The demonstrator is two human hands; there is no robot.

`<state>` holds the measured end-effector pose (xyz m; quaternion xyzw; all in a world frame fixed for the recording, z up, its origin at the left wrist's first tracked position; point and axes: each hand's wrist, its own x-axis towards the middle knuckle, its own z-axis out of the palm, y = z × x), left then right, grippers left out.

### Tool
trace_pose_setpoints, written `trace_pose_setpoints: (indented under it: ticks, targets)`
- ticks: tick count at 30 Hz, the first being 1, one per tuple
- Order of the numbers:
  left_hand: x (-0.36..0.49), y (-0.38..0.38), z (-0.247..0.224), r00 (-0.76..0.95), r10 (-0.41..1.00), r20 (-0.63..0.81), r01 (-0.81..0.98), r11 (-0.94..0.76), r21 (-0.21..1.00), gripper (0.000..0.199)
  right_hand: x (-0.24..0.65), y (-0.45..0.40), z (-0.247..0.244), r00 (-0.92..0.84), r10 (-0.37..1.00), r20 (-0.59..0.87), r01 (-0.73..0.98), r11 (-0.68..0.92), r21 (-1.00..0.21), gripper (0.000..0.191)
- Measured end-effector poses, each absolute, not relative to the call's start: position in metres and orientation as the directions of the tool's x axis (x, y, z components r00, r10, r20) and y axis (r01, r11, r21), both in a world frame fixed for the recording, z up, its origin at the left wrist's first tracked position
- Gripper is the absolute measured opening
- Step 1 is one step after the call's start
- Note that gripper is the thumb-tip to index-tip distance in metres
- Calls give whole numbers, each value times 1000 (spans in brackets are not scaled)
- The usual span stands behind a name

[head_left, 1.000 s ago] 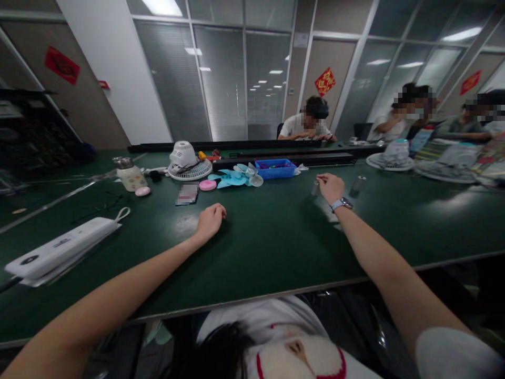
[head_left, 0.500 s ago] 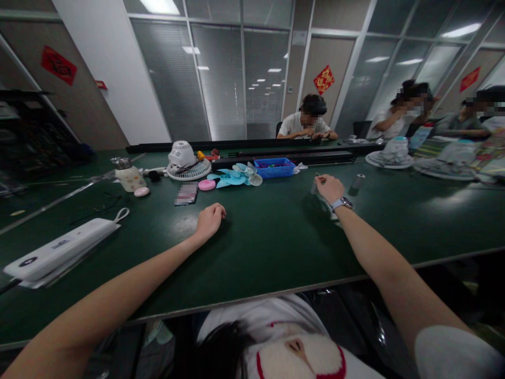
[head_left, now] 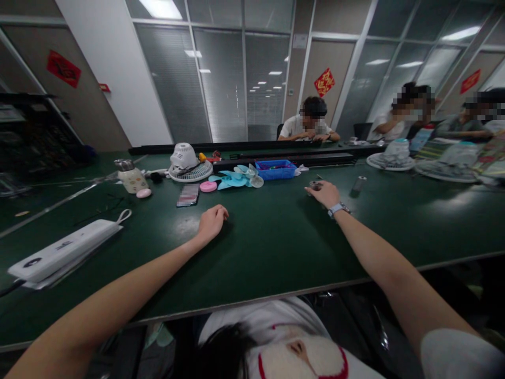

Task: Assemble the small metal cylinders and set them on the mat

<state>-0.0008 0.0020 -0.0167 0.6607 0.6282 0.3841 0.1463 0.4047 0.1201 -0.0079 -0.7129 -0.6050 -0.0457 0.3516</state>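
Note:
My left hand (head_left: 213, 222) rests on the green table (head_left: 260, 242) with its fingers curled in; nothing shows in it. Farther right, my right hand (head_left: 325, 195) closes its thumb and fingers around a small metallic cylinder (head_left: 315, 185), partly hidden by the fingers. Just beyond that hand a thin small piece (head_left: 319, 177) lies on the table. A similar silver cylinder (head_left: 359, 184) stands to the right of my right hand.
A blue basket (head_left: 275, 169), light-blue fan blades (head_left: 232, 179), a pink disc (head_left: 208, 186), a phone (head_left: 188, 195) and a white fan (head_left: 189, 167) lie across the back. A bottle (head_left: 132, 178) and a power strip (head_left: 67, 250) are left. Several people sit beyond.
My right hand has come down and slightly nearer, from pinching a thin piece to gripping the small cylinder. The thin piece now lies on the table. My left hand has stayed put.

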Motion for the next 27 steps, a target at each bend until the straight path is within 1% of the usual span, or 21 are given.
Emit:
trace_pose_setpoints:
  ticks: [1, 3, 5, 7, 10, 12, 15, 19, 23, 27]
  targets:
    - [-1, 1, -17, -77, 942, 327, 716, -176, 676, 31, 392, 116, -5, 234, 834, 499, 889, 23, -457, 48]
    - [1, -1, -15, -45, 938, 345, 724, -207, 658, 31, 360, 104, -1, 132, 860, 493, 847, 160, -506, 50]
    - [5, -7, -11, 14, 921, 389, 735, -274, 620, 30, 321, 85, 1, -38, 884, 467, 738, 339, -583, 51]
    - [11, -13, -6, 89, 891, 445, 728, -363, 581, 32, 283, 61, 2, -232, 865, 446, 588, 490, -644, 53]
    - [20, -22, -1, 175, 846, 503, 679, -474, 561, 38, 243, 24, 2, -440, 787, 433, 420, 606, -675, 46]
    - [25, -26, 0, 211, 830, 517, 656, -512, 554, 36, 230, 8, 0, -521, 733, 438, 351, 652, -672, 40]
    - [29, -29, 1, 230, 826, 514, 664, -520, 537, 31, 224, -3, -5, -557, 700, 447, 326, 679, -657, 38]
    - [30, -29, 4, 213, 836, 505, 672, -501, 546, 26, 225, -3, -8, -540, 724, 430, 351, 657, -667, 40]
    - [29, -27, 8, 190, 858, 477, 674, -467, 572, 25, 225, -3, -9, -550, 706, 446, 324, 672, -666, 39]
    - [29, -25, 11, 185, 863, 470, 708, -448, 545, 24, 224, -4, -9, -536, 718, 445, 340, 665, -665, 40]
